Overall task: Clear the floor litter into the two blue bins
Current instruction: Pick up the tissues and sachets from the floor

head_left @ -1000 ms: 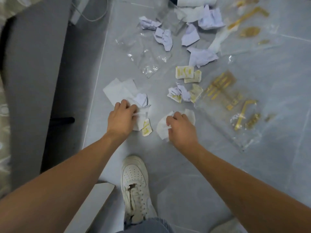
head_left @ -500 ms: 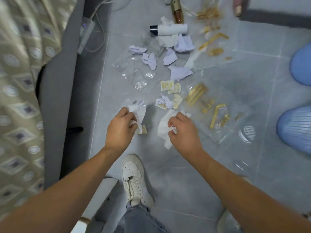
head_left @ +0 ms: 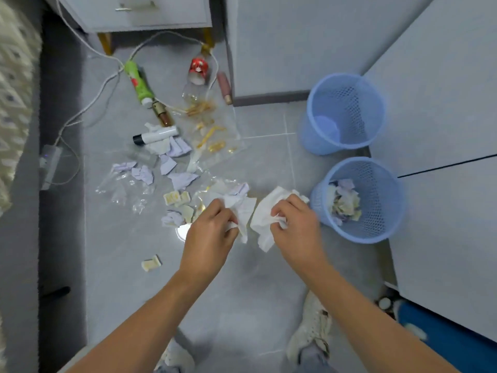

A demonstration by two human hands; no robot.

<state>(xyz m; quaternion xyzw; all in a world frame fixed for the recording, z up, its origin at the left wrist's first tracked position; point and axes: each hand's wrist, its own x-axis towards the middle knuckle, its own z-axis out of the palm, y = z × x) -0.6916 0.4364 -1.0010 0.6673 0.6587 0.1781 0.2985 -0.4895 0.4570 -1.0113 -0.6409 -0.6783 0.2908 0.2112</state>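
Observation:
My left hand grips a bunch of white crumpled paper above the grey floor. A white tissue hangs from my right hand, just left of the near blue bin, which holds crumpled paper. The far blue bin stands behind it with nothing visible inside. Litter lies on the floor to the left: lilac paper scraps, clear plastic bags, yellow-printed wrappers, a white tube, a green bottle and a red-labelled clear bottle.
White cupboards rise right behind the bins. A white nightstand stands at the back with a white cable running to a power strip. One wrapper lies alone near me. My white shoes are below.
Both hands lifted their paper off the floor and moved right, toward the near bin. The view pulled back and up, bringing both bins and the bottles into sight.

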